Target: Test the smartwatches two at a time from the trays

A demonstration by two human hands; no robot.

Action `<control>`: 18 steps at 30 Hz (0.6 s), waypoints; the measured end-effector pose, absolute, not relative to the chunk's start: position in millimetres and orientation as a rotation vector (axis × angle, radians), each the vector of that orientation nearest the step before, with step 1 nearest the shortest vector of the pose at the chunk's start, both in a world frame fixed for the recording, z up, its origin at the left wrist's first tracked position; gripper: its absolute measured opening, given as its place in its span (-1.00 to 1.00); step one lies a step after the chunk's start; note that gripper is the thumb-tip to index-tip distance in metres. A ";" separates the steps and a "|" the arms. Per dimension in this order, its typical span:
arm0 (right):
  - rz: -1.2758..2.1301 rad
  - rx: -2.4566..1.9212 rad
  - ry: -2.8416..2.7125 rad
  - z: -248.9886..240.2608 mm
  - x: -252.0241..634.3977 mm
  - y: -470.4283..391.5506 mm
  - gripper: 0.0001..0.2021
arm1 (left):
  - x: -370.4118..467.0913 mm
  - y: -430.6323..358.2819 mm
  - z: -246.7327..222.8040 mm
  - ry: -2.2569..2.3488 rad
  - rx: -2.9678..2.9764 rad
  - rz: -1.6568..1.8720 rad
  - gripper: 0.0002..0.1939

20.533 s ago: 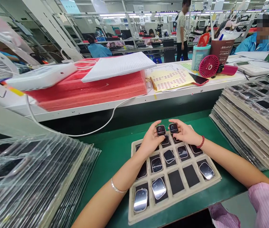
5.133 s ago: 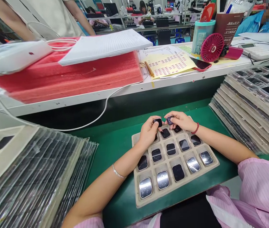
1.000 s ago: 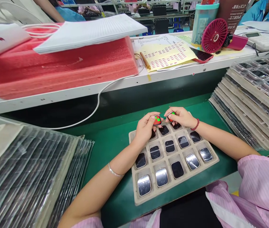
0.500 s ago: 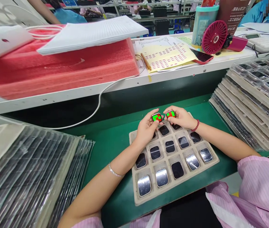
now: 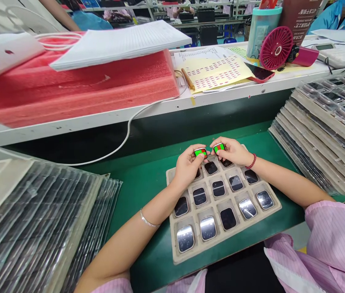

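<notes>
My left hand (image 5: 188,165) is closed on a smartwatch (image 5: 200,153) without a strap, its screen lit in green and red blocks. A second lit smartwatch (image 5: 219,148) is gripped in my right hand (image 5: 232,150), thumb on its lower edge. Both hands hover over the far edge of a beige tray (image 5: 218,240). Dark-screened watches, such as one watch (image 5: 208,228) in the front row, lie singly in the tray's compartments. My hands partly cover the back row.
Stacks of trays stand left (image 5: 38,219) and right (image 5: 315,142) on the green bench (image 5: 123,228). Behind, a white shelf (image 5: 230,92) carries red foam (image 5: 114,87), papers, a phone (image 5: 260,73) and a pink fan (image 5: 276,48). A white cable (image 5: 129,126) hangs down in front.
The coloured blocks on both lit screens have changed pattern. My left fingers and the watch in them have shifted slightly down; my right hand has barely moved.
</notes>
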State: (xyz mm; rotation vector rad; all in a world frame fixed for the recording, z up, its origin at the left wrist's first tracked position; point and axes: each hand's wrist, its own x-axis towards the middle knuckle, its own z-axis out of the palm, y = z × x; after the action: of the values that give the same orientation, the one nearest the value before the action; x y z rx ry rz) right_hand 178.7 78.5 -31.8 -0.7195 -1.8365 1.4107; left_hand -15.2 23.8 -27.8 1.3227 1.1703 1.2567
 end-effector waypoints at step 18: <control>1.490 -0.749 -1.769 -29.9 179.9 78.7 -0.82 | -15.3 24.1 -29.5 1.182 1.378 1.239 -0.71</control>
State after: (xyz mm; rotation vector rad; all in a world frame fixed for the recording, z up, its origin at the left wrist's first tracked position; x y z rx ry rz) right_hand 179.9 78.7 -29.9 -0.7491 -1.7690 1.4900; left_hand -15.3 24.1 -29.5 1.3779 1.1818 1.2393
